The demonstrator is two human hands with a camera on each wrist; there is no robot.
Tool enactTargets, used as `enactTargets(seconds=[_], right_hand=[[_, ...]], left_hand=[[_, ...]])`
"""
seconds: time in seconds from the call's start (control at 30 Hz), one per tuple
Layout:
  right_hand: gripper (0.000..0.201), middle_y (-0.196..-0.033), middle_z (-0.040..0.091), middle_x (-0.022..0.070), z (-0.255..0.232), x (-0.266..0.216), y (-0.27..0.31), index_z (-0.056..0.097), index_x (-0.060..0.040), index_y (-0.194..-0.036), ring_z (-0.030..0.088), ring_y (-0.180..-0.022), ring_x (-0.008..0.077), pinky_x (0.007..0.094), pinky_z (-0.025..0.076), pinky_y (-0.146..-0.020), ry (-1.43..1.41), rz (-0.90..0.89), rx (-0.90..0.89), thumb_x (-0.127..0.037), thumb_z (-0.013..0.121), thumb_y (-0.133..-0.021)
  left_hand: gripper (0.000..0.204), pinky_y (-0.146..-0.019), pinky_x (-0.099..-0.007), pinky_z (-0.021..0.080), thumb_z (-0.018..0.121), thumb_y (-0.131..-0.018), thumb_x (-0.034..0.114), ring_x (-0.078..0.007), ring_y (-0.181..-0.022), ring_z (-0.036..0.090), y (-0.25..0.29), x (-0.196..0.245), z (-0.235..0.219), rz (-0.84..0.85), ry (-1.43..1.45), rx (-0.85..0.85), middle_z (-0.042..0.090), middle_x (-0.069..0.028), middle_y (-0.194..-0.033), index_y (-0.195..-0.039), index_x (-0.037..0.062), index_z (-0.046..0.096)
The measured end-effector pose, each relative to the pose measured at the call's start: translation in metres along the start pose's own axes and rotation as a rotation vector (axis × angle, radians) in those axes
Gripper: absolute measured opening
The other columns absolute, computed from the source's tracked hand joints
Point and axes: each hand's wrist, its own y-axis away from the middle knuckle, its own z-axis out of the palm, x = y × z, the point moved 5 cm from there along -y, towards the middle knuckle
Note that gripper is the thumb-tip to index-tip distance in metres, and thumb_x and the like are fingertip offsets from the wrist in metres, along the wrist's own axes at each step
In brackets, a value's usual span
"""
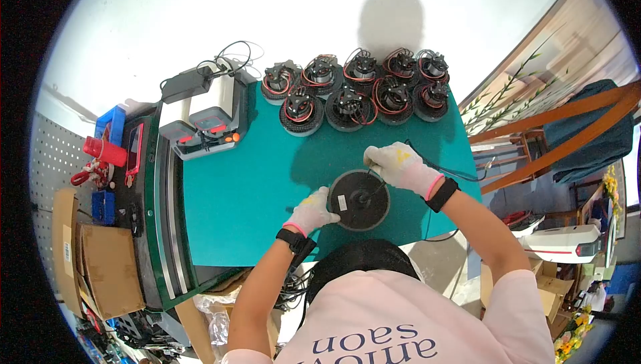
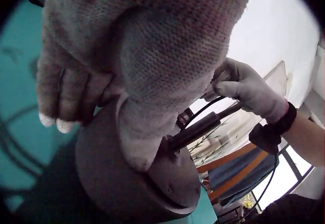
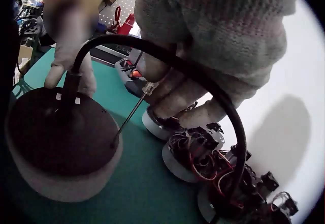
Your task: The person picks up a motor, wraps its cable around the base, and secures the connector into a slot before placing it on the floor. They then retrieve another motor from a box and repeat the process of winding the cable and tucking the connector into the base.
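As the left hand grips the disc, the right hand pinches a screwdriver, rim work seemingly unfinished.

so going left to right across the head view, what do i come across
cardboard box → grey-and-white machine → left hand → round dark disc → right hand → dark blue cloth
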Motion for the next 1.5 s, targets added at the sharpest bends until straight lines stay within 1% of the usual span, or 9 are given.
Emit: enactTargets(seconds=[0.67,1.07,1.13,1.2,1.27,1.33,1.4,1.47,1.5], right_hand=[[0.011,-0.072,0.061,0.0118,0.001,-0.003,0.002,0.051,-0.0101,-0.090,0.060,-0.073,0.0327,0.0432,0.046,-0.064,0.011,0.021,-0.097,-0.016,0.051,-0.081],[0.011,-0.068,0.060,0.0139,0.001,-0.003,0.004,0.052,-0.0105,-0.087,0.059,-0.068,0.0344,0.0454,0.045,-0.064,0.038,0.025,0.042,-0.018,0.052,-0.079],[0.011,-0.065,0.059,0.0126,-0.003,-0.012,0.006,0.052,-0.0110,-0.086,0.059,-0.065,0.0336,0.0442,0.045,-0.062,0.060,-0.065,0.161,-0.019,0.053,-0.078],[0.010,-0.063,0.059,0.0109,-0.015,-0.038,0.007,0.053,-0.0107,-0.078,0.059,-0.063,0.0307,0.0425,0.044,-0.060,0.090,-0.034,0.164,-0.020,0.054,-0.078],[0.012,-0.069,0.059,0.0109,-0.016,-0.057,0.008,0.055,-0.0102,-0.076,0.059,-0.070,0.0296,0.0397,0.045,-0.067,0.096,-0.047,0.116,-0.022,0.055,-0.078],[0.013,-0.077,0.060,0.0092,-0.018,-0.070,0.014,0.057,-0.0088,-0.079,0.058,-0.078,0.0286,0.0392,0.044,-0.070,-0.050,-0.158,0.271,-0.021,0.060,-0.074],[0.015,-0.078,0.060,0.0082,-0.019,-0.080,0.018,0.058,-0.0079,-0.080,0.057,-0.079,0.0284,0.0395,0.044,-0.071,-0.163,-0.229,0.366,-0.020,0.062,-0.073],[0.025,-0.084,0.059,0.0082,-0.023,-0.074,0.023,0.059,-0.0080,-0.090,0.056,-0.083,0.0291,0.0398,0.044,-0.076,-0.264,-0.036,0.450,-0.015,0.067,-0.068],[0.042,-0.100,0.057,0.0108,-0.019,-0.066,0.027,0.055,-0.0075,-0.105,0.052,-0.098,0.0315,0.0405,0.042,-0.085,-0.240,0.029,0.476,-0.011,0.069,-0.065]], left_hand=[[0.068,-0.089,-0.0408,0.041,0.072,-0.064,0.030,-0.0356,-0.109,0.049,0.006,0.009,-0.007,-0.050,-0.002,-0.034,0.052,-0.0224,-0.115,-0.117,0.0014,0.041],[0.062,-0.086,-0.0420,0.043,0.072,-0.064,0.029,-0.0370,-0.104,0.052,0.006,0.010,-0.007,-0.018,-0.023,-0.012,0.054,-0.0231,-0.109,-0.111,0.0013,0.043],[0.060,-0.084,-0.0426,0.044,0.070,-0.065,0.030,-0.0378,-0.101,0.052,0.002,0.002,0.001,0.048,0.026,0.017,0.055,-0.0236,-0.106,-0.110,0.0014,0.043],[0.056,-0.084,-0.0420,0.044,0.068,-0.065,0.025,-0.0371,-0.100,0.053,0.005,0.013,-0.004,0.198,0.014,0.154,0.055,-0.0220,-0.105,-0.111,0.0028,0.045],[0.047,-0.083,-0.0405,0.045,0.066,-0.068,0.021,-0.0358,-0.098,0.054,0.022,0.055,-0.037,0.469,0.101,0.463,0.056,-0.0190,-0.103,-0.109,0.0052,0.050],[0.031,-0.078,-0.0402,0.044,0.062,-0.069,0.015,-0.0348,-0.091,0.052,0.032,0.081,-0.060,0.586,0.111,0.396,0.057,-0.0155,-0.094,-0.096,0.0027,0.057],[0.028,-0.073,-0.0409,0.044,0.061,-0.066,0.013,-0.0341,-0.085,0.053,0.035,0.076,-0.063,0.615,0.052,0.410,0.057,-0.0128,-0.087,-0.092,0.0047,0.058],[0.022,-0.070,-0.0412,0.044,0.060,-0.071,0.015,-0.0328,-0.082,0.055,0.037,0.069,-0.074,0.655,-0.022,0.475,0.057,-0.0118,-0.084,-0.090,0.0057,0.060],[0.022,-0.071,-0.0409,0.045,0.057,-0.076,0.022,-0.0314,-0.083,0.056,0.028,0.054,-0.078,0.512,-0.036,0.423,0.059,-0.0108,-0.086,-0.090,0.0065,0.061]])
